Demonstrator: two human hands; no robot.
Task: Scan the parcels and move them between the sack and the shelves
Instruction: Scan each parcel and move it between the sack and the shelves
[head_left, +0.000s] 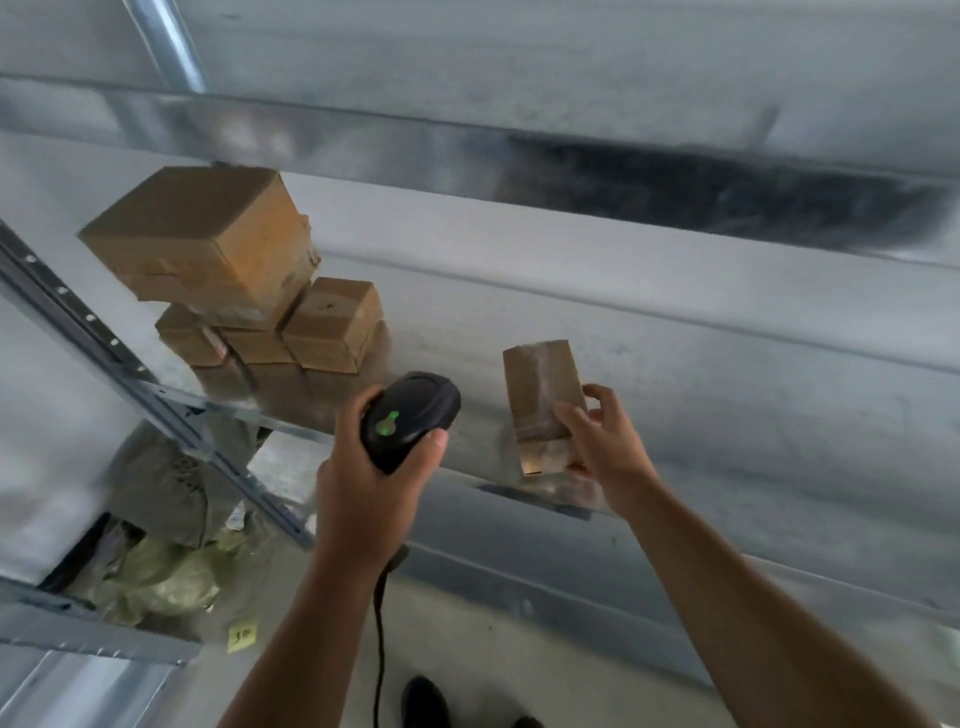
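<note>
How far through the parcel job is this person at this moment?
Done: a stack of boxes sits on the shelf. In hand: left hand holds the scanner, right hand a small parcel. Left: the sack below looks full.

1. Both forearms are bare all the way to the bottom edge of the view; no sleeve shows on either
2. The left hand (374, 483) wears no glove, ring or watch
3. The right hand (602, 441) is likewise ungloved, with a bare wrist
4. Dark shoes (426, 701) show at the bottom edge, the toes rounded, the second one only partly in view
</note>
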